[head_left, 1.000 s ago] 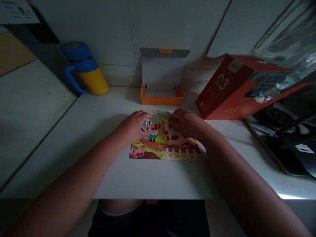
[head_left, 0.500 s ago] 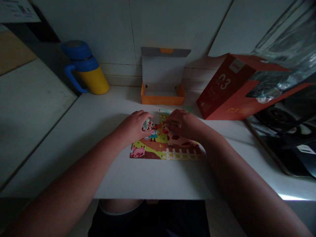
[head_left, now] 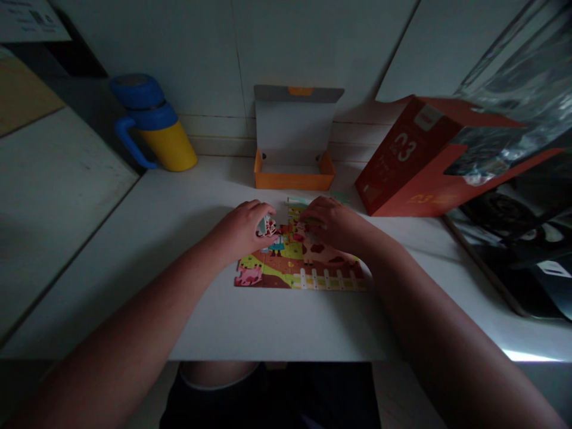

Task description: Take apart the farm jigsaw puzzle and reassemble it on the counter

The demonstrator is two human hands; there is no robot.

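A partly joined jigsaw puzzle (head_left: 279, 262) lies on the white table, showing a cow, a pink pig, a figure in blue and a white fence. Over its upper left side, my left hand (head_left: 243, 229) is closed around a small stack of puzzle pieces (head_left: 268, 225), held up between thumb and fingers. My right hand (head_left: 333, 220) rests over the upper right of the puzzle, fingers bent down at the cow's head. Its fingertips are close together, and whatever they grip is hidden beneath them. The puzzle's upper right part is covered by this hand.
Behind the puzzle stands an open orange box (head_left: 295, 181) with its lid up. A blue and yellow flask (head_left: 167, 140) stands at the back left. On the right are a tilted red box (head_left: 393, 161), clear plastic wrapping (head_left: 527, 113) and a black appliance (head_left: 527, 262).
Almost nothing differs. My right hand has shifted very slightly left on the puzzle, while my left hand keeps its hold on the puzzle pieces.
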